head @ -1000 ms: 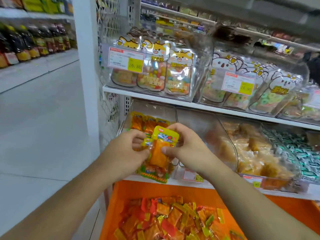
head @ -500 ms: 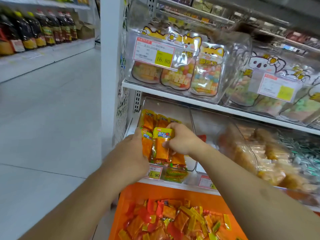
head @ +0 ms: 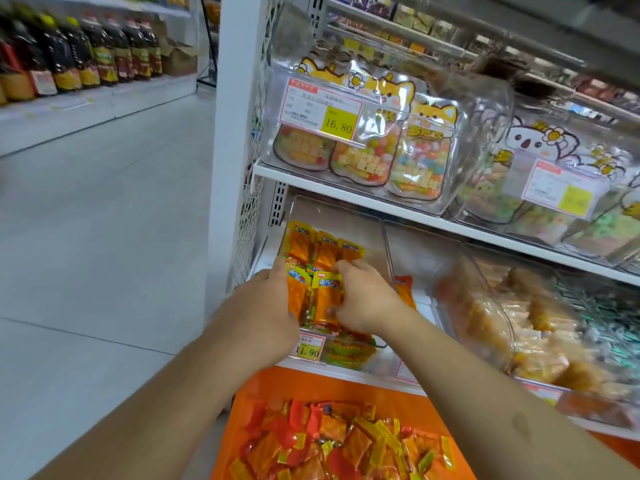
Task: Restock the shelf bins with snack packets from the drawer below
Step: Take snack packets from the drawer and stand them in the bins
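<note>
Orange snack packets (head: 313, 296) upright in the leftmost clear bin (head: 346, 216) on the lower shelf, pinched between left hand (head: 273, 306) and right hand (head: 363, 299), fingers curled round them. Below, open orange drawer (head: 408, 396) heaped with more packets.

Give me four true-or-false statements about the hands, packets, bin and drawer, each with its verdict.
1. Both hands, left hand and right hand, grip the orange packets. True.
2. The packets are held down inside the orange drawer. False: they are at the clear bin on the shelf.
3. The bin's tag reads 11.90. True.
4. The drawer holds no packets. False: many loose packets lie in it.
</note>
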Motion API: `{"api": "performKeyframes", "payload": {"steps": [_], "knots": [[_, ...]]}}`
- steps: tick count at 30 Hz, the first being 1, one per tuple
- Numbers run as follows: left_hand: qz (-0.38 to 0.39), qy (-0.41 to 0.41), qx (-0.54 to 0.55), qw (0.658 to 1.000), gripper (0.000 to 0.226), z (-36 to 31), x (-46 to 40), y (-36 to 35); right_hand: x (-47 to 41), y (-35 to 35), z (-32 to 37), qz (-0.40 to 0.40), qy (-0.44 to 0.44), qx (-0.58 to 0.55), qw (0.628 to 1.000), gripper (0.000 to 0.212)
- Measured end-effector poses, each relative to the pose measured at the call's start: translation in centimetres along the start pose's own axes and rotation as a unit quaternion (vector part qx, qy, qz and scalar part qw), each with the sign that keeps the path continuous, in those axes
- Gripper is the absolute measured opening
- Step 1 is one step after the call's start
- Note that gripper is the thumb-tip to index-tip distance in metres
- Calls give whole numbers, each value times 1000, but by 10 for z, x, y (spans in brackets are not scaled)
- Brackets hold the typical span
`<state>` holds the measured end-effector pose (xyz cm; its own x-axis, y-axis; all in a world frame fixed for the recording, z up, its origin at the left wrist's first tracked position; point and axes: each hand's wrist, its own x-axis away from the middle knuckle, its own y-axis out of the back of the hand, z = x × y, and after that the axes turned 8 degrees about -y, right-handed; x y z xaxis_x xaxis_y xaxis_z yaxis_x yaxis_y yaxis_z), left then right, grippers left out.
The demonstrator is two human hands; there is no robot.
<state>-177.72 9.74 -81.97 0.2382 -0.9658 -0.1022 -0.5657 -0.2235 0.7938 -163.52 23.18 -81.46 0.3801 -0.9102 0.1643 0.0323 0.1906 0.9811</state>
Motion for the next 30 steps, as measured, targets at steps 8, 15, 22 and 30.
{"api": "performKeyframes", "payload": {"steps": [8, 15, 22, 30], "knots": [[-13, -3, -4, 1000, 83, 0, -1, -3, 5, -3, 6, 59, -8, -6, 998, 79], [-13, -12, -3, 1000, 82, 1, 0, -3, 12, -2, 5, 64, 12, 7, 998, 79], [-7, -7, 5, 1000, 86, 3, 0, -6, 10, -4, -1, 31, 27, -68, 997, 95], [-10, -10, 0, 1000, 84, 3, -1, -5, 4, -13, 0, 20, 30, -58, 998, 64]]}}
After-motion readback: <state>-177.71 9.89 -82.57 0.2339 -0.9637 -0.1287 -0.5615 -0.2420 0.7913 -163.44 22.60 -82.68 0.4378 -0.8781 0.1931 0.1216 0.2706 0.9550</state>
